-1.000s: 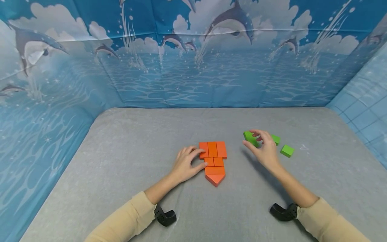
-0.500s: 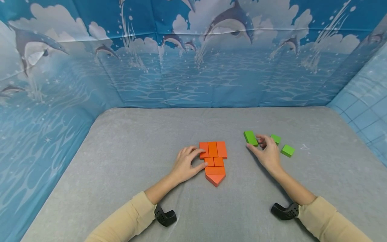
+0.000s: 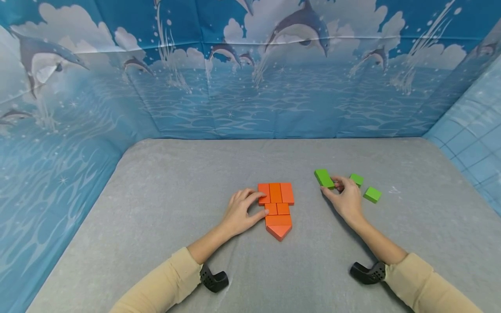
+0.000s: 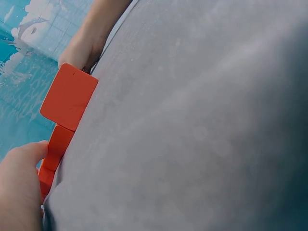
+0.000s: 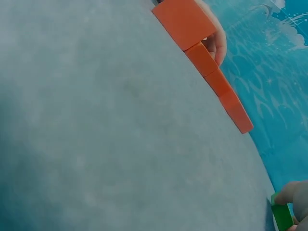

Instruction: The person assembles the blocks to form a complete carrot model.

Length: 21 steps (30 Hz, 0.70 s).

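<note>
Orange wooden blocks lie flat together in an arrow-like shape, a pointed block at the near end. My left hand rests along their left side, fingers relaxed: the index finger touches the far left block, and the thumb lies against a small block in the middle. To the right, my right hand pinches the near end of a long green block between thumb and fingers. The right wrist view shows that green block at its lower right corner, partly hidden by the hand.
Two smaller green blocks lie beyond my right hand: one just past the knuckles, another farther right. A grey cloth covers the table. Behind it hangs a blue dolphin-print curtain, which also runs along both sides.
My right hand has lowered and shifted slightly right to the long green block's near end, its fingers closing in. The block has slid slightly left. My left hand has stayed put.
</note>
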Each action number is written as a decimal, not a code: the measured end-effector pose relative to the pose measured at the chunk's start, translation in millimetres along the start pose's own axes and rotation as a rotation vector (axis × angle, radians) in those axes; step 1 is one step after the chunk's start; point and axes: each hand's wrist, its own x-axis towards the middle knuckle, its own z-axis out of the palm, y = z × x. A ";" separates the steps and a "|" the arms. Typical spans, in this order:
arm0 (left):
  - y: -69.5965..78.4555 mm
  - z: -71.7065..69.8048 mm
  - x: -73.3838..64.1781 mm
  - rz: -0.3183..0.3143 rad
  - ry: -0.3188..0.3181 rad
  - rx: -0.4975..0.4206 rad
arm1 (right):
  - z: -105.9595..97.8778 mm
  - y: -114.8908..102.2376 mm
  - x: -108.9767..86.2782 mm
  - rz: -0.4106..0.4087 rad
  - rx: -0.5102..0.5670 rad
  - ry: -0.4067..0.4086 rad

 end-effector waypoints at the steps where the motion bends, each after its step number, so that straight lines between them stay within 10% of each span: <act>1: -0.2 0.0 -0.1 0.001 0.001 0.001 | -0.5 -0.9 0.5 0.007 0.008 -0.009; 21: -0.5 -1.3 0.2 0.003 -0.009 0.003 | 26.5 -26.3 58.3 -0.220 0.232 -0.408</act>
